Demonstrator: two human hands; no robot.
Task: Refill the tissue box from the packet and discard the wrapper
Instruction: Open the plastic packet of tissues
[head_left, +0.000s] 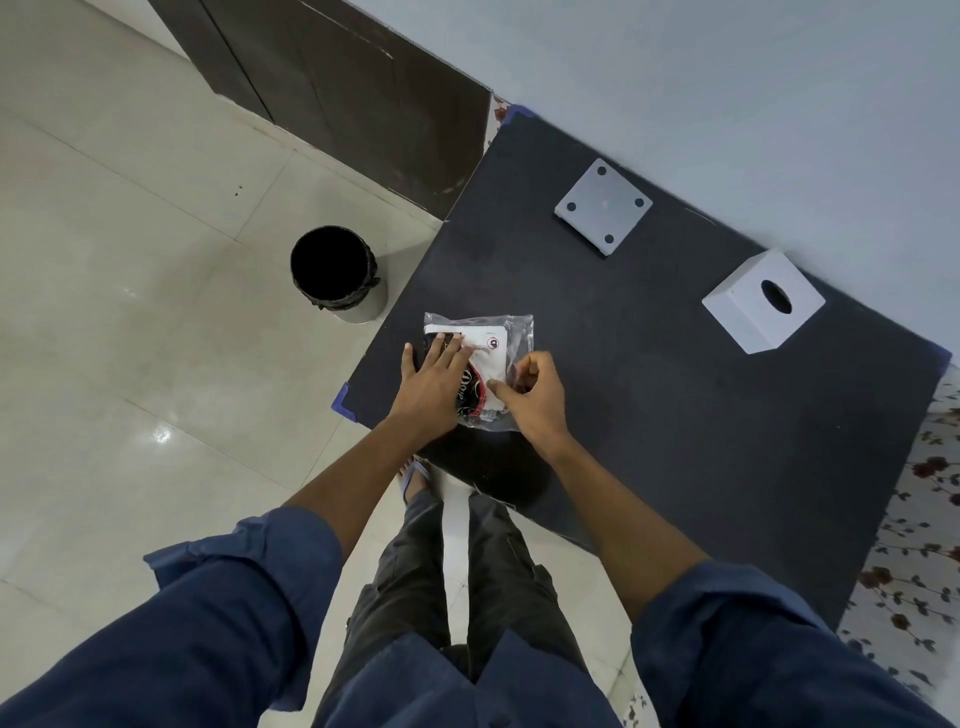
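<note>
A tissue packet (491, 343) in clear plastic wrap with a black, red and white label lies near the left edge of the dark table (649, 415). My left hand (436, 382) presses flat on its left half, fingers spread. My right hand (532, 395) pinches the wrapper at the packet's right side, thumb and fingers closed on the plastic. The white cube tissue box (763, 306) with an oval hole on top stands far right on the table. Its flat grey base plate (602, 208) with four holes lies apart, further back.
A round bin (332, 273) with a black liner stands on the tiled floor just left of the table. A dark wooden door (337, 98) is behind it. A grey wall runs along the table's far side. Floral cloth (924, 519) shows at the right.
</note>
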